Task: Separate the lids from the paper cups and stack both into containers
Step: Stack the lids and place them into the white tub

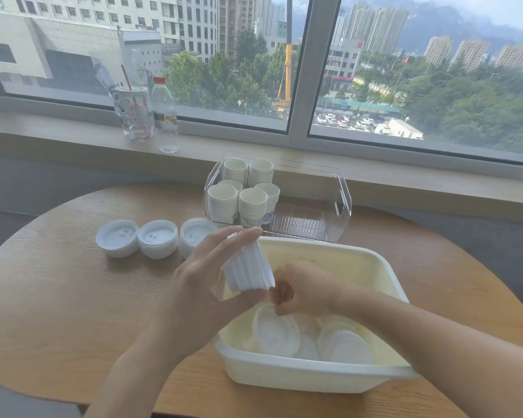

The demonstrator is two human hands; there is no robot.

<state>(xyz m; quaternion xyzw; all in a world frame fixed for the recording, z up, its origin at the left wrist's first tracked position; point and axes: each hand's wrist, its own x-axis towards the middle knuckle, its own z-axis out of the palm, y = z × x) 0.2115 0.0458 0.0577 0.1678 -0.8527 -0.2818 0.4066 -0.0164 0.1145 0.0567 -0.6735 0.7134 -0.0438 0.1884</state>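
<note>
My left hand (pixel 203 276) grips a stack of nested white paper cups (pixel 248 267), tilted, over the near left corner of a cream plastic tub (pixel 314 378). My right hand (pixel 302 288) is curled at the stack's lower end, fingers pinching there; what they pinch is hidden. Several loose white lids (pixel 277 331) lie in the tub. Three piles of stacked lids (pixel 157 238) stand on the table to the left. A clear plastic bin (pixel 343 203) behind the tub holds several stacks of paper cups (pixel 252 203) in its left half.
The round wooden table (pixel 73 297) stands against a window ledge. On the ledge are a clear drink cup with a red straw (pixel 133 116) and a plastic water bottle (pixel 165 116).
</note>
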